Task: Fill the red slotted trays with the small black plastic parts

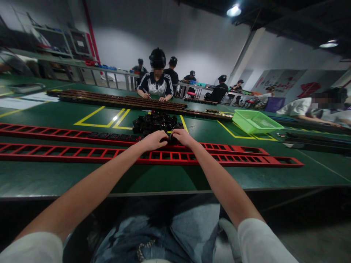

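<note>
Both hands meet just in front of a pile of black parts (155, 122), over the farther red slotted frame (219, 147). My left hand (155, 140) has its fingers curled against a small dark piece. From the right, my right hand (182, 137) closes its fingers on the same dark area; the piece between them is too small to make out. Left of my hands, several black parts (112, 136) sit in the slots of that frame. A second red frame (175, 157) lies nearer, beneath my forearms.
Long dark strips (120, 100) lie across the green table (82, 179) beyond the pile. A green basket (255, 122) stands at the right. Across the table sits a person (157, 82) with both hands on the tabletop; other people are at the right and behind.
</note>
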The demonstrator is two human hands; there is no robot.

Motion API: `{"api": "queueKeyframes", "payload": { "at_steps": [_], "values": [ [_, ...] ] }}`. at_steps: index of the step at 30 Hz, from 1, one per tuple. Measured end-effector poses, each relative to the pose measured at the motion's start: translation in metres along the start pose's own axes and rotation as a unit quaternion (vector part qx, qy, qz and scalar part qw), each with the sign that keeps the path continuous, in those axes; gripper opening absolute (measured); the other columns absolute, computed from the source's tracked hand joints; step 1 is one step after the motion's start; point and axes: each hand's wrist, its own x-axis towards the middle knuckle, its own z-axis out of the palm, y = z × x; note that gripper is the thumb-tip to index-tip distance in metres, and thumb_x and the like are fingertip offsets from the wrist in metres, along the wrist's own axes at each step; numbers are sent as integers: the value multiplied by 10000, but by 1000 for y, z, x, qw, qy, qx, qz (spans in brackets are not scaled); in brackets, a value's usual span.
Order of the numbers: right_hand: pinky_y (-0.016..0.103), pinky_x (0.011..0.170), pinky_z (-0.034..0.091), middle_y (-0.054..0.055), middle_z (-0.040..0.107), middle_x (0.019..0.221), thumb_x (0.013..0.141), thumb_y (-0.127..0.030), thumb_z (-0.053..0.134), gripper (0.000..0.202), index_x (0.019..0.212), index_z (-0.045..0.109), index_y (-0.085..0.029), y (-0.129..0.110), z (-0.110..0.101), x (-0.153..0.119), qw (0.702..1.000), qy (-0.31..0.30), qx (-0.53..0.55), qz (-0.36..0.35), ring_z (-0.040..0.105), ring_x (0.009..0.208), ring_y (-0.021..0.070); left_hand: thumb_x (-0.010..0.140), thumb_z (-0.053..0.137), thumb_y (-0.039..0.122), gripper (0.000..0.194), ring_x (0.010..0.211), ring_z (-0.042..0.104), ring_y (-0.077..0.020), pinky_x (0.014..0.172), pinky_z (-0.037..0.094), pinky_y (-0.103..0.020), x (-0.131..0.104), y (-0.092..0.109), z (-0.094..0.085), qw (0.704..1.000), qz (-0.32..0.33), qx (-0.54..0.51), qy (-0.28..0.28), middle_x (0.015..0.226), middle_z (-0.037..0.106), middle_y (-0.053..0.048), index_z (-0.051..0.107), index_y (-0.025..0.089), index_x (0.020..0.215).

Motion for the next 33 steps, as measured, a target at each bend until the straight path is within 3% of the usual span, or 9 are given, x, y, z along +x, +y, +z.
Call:
{"api": "queueKeyframes", "payload": {
  "at_steps": [23, 33],
  "values": [
    [236, 711, 390, 28, 692, 784, 886, -138, 508, 249, 819, 748, -141, -1, 1, -4, 998, -6, -63, -28, 574, 744, 137, 905, 547, 281, 250, 1025, 608, -230, 961, 486, -378, 0, -2, 1, 1000, 19, -3, 9, 1075, 640, -92, 696, 159, 1066],
    [256, 659, 330, 32, 658, 748, 896, -153, 489, 267, 763, 720, -136, -8, 0, -3, 993, -22, -113, -28, 496, 679, 133, 913, 547, 274, 237, 1026, 607, -233, 969, 480, -386, 0, -1, 1, 1000, 14, -5, 12, 1083, 643, -98, 695, 152, 1053]
  ]
}}
